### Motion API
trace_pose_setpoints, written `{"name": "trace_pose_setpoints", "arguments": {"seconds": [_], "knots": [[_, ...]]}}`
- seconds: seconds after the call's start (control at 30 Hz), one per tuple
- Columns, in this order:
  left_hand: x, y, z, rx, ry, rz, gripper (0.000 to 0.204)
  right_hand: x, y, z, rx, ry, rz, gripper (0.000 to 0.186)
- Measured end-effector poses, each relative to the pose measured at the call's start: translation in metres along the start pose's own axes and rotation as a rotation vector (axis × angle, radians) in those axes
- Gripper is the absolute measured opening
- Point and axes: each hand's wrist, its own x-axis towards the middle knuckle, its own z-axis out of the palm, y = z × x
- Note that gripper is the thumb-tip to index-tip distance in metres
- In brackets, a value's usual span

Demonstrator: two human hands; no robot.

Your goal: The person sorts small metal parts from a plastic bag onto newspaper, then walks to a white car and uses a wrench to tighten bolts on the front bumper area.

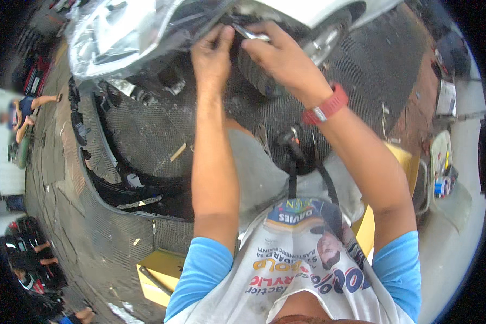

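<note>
At the top of the head view, both my arms reach to the lower edge of a white car, just ahead of its front wheel. My left hand is closed in a pinch at the dark edge below the body; whatever lies between its fingertips is too small to tell. My right hand, with a red band on its wrist, grips a slim shiny metal tool. The tool's tip points toward my left fingertips; its exact kind is hidden by the fingers. Clear plastic film hangs over the body beside my left hand.
A headlight under film is at the upper left. A long curved black trim piece lies on the dark mat at left. A black strapped object is below my right forearm. Two people are farther left; a pale chair stands right.
</note>
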Motion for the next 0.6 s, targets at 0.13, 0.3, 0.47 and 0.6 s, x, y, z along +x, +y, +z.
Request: {"name": "trace_pose_setpoints", "arguments": {"seconds": [0.13, 0.3, 0.47, 0.6], "knots": [[0.003, -0.002, -0.005, -0.110, -0.012, 0.032, 0.034, -0.001, -0.008, -0.001, -0.980, 0.184, -0.696, 0.025], [-0.001, -0.008, -0.003, -0.096, -0.020, 0.010, 0.043, 0.019, 0.011, 0.006, 0.505, 0.003, 0.287, 0.024], [-0.014, 0.007, 0.005, -0.136, -0.021, -0.005, 0.040, 0.002, 0.032, 0.009, 0.688, 0.070, 0.210, 0.022], [-0.019, 0.014, 0.009, -0.078, 0.111, -0.060, 0.036, 0.002, 0.033, 0.011, 0.645, 0.112, 0.168, 0.025]]}}
